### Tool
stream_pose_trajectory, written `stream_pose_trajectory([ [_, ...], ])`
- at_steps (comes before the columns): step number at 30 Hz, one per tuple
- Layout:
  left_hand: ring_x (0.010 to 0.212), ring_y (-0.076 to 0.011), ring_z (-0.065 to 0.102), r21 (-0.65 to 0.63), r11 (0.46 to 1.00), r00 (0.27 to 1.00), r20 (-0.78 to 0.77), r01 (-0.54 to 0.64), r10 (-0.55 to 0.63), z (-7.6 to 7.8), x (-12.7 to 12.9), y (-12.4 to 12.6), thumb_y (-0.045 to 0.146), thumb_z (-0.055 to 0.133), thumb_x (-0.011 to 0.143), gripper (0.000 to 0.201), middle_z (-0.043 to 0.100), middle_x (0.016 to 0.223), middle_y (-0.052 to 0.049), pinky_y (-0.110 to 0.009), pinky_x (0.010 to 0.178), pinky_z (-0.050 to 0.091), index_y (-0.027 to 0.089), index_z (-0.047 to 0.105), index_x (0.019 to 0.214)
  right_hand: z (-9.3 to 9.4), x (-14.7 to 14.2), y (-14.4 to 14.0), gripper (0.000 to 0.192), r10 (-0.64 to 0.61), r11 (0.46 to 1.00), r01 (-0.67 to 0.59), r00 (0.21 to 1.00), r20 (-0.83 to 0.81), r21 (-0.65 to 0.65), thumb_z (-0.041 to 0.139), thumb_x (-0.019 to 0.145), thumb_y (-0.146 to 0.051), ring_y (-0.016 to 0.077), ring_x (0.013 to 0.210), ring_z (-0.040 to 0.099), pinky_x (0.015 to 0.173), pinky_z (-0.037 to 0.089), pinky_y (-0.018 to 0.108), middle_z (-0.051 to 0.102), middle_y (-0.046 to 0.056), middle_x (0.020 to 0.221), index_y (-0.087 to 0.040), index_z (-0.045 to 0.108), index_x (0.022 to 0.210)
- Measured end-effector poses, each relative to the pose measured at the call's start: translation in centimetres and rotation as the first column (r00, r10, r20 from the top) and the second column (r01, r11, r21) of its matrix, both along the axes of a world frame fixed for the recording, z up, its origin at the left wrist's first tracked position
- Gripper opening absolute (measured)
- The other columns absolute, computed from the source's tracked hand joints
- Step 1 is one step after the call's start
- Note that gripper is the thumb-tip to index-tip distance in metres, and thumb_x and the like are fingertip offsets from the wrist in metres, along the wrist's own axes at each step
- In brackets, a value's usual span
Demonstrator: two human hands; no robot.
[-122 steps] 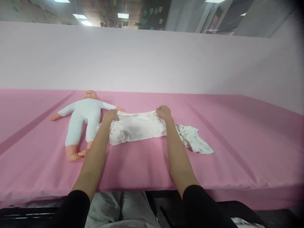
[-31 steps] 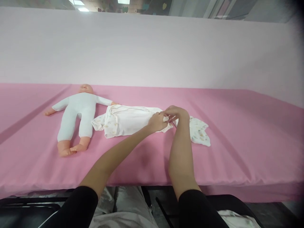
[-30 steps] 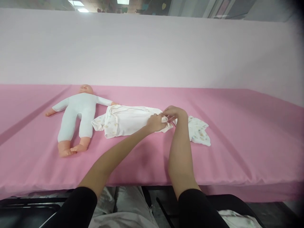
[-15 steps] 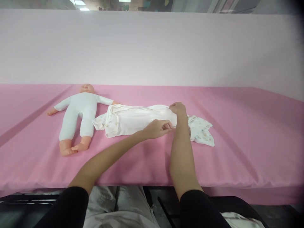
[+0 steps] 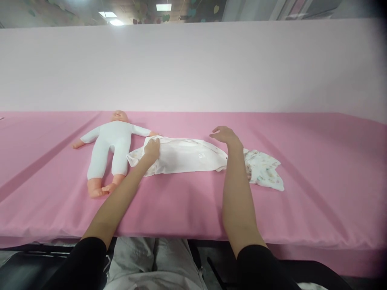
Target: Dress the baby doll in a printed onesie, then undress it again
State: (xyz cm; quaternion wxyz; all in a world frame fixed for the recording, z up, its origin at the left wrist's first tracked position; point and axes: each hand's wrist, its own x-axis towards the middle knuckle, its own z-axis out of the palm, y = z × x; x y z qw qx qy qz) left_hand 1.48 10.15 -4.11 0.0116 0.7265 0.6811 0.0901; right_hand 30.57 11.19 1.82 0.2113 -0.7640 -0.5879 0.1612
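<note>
A white baby garment (image 5: 181, 156) lies spread flat, lengthwise, on the pink-covered desk (image 5: 317, 193), just beside a baby doll (image 5: 110, 147) in a white bodysuit lying on its back to the left. The left hand (image 5: 152, 149) rests on the garment's left end with its grip closed over a bunch of the fabric, while the right hand (image 5: 225, 135) hovers over the right end, fingers spread open and holding nothing. The garment looks light, thin and limp: it will likely sag and crease wherever it is unsupported, so hems and corners seem the surest places to pinch. A second, printed cloth (image 5: 266, 171) lies crumpled just right of the garment. The desk's near edge runs well in front of the garment, with bare pink cover towards it and far to the right.
</note>
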Motion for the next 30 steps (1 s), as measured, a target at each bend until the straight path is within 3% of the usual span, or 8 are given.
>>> stream_pose_trajectory([
  [3, 0.098, -0.0202, 0.06, -0.067, 0.984, 0.947, 0.287, 0.167, -0.141, 1.9, -1.2, 0.3, 0.003, 0.047, 0.071, 0.054, 0.063, 0.11, -0.011, -0.029, 0.081, 0.047, 0.015, 0.05, 0.124, 0.3, -1.3, -0.1, 0.036, 0.041, 0.999, -0.04, 0.998, 0.037, -0.022, 0.063, 0.079, -0.022, 0.0257, 0.111, 0.056, 0.086, 0.045, 0.031, 0.06, 0.013, 0.121, -0.014, 0.061, 0.114],
  [5, 0.086, -0.0165, 0.062, -0.105, 0.963, 0.825, 0.543, 0.248, -0.153, 3.4, -2.6, 0.7, 0.005, 0.047, 0.07, 0.053, 0.066, 0.102, -0.007, -0.026, 0.073, 0.049, 0.016, 0.053, 0.121, 0.2, -1.9, -0.1, 0.034, 0.072, 0.997, -0.07, 0.996, 0.054, -0.031, 0.063, 0.079, -0.022, 0.0256, 0.11, 0.057, 0.085, 0.046, 0.031, 0.062, 0.014, 0.118, -0.014, 0.063, 0.112],
  [7, 0.08, -0.0162, 0.062, -0.073, 0.98, 0.765, 0.637, 0.185, -0.096, 4.4, -4.3, 1.0, 0.008, 0.046, 0.072, 0.045, 0.067, 0.096, -0.007, -0.026, 0.069, 0.048, 0.015, 0.058, 0.114, 0.1, -2.2, -0.1, 0.032, 0.106, 0.993, -0.103, 0.993, 0.05, -0.048, 0.061, 0.079, -0.022, 0.025, 0.105, 0.059, 0.083, 0.046, 0.031, 0.064, 0.013, 0.115, -0.014, 0.063, 0.11],
  [12, 0.097, -0.0278, 0.06, 0.089, 0.982, 0.981, 0.118, -0.168, 0.157, 4.3, -7.0, 1.2, 0.015, 0.05, 0.078, 0.023, 0.067, 0.098, -0.013, -0.038, 0.084, 0.045, 0.015, 0.067, 0.092, -0.2, -2.5, 0.0, 0.034, 0.137, 0.987, -0.132, 0.989, 0.05, -0.092, 0.062, 0.077, -0.021, 0.025, 0.099, 0.062, 0.081, 0.047, 0.032, 0.066, 0.014, 0.109, -0.013, 0.064, 0.109],
  [15, 0.108, -0.0314, 0.055, 0.156, 0.984, 0.991, -0.087, -0.092, 0.106, 3.5, -6.5, 1.3, 0.018, 0.047, 0.083, 0.025, 0.065, 0.107, -0.016, -0.043, 0.092, 0.041, 0.015, 0.068, 0.096, -0.2, -2.8, 0.1, 0.035, 0.136, 0.987, -0.128, 0.988, 0.073, -0.094, 0.062, 0.077, -0.022, 0.0257, 0.1, 0.062, 0.082, 0.047, 0.033, 0.066, 0.014, 0.11, -0.013, 0.064, 0.11],
  [20, 0.101, -0.0254, 0.059, 0.076, 0.982, 0.985, -0.023, 0.171, -0.17, 2.1, -5.0, 2.4, 0.03, 0.053, 0.082, 0.03, 0.065, 0.111, -0.01, -0.035, 0.087, 0.046, 0.02, 0.066, 0.107, -0.2, -3.5, 0.1, 0.034, 0.173, 0.981, -0.165, 0.982, 0.071, -0.098, 0.061, 0.077, -0.021, 0.0243, 0.099, 0.062, 0.08, 0.047, 0.031, 0.065, 0.014, 0.113, -0.012, 0.064, 0.11],
  [26, 0.101, -0.0243, 0.061, 0.097, 0.994, 0.995, 0.081, 0.055, -0.063, 0.5, -5.6, 4.0, 0.022, 0.04, 0.088, 0.034, 0.067, 0.109, -0.011, -0.034, 0.086, 0.047, 0.017, 0.066, 0.11, -0.2, -4.5, 0.1, 0.034, 0.207, 0.972, -0.193, 0.973, 0.103, -0.133, 0.06, 0.077, -0.021, 0.0247, 0.097, 0.062, 0.077, 0.047, 0.031, 0.066, 0.013, 0.111, -0.013, 0.064, 0.11],
  [30, 0.107, -0.0222, 0.06, 0.123, 0.992, 0.986, 0.169, -0.017, -0.004, 1.2, -6.8, 4.1, 0.011, 0.04, 0.084, 0.043, 0.068, 0.111, -0.01, -0.033, 0.092, 0.045, 0.017, 0.058, 0.123, -0.4, -5.3, 0.2, 0.035, 0.226, 0.969, -0.208, 0.965, 0.133, -0.138, 0.059, 0.078, -0.021, 0.025, 0.101, 0.061, 0.079, 0.046, 0.031, 0.065, 0.014, 0.114, -0.012, 0.063, 0.112],
])
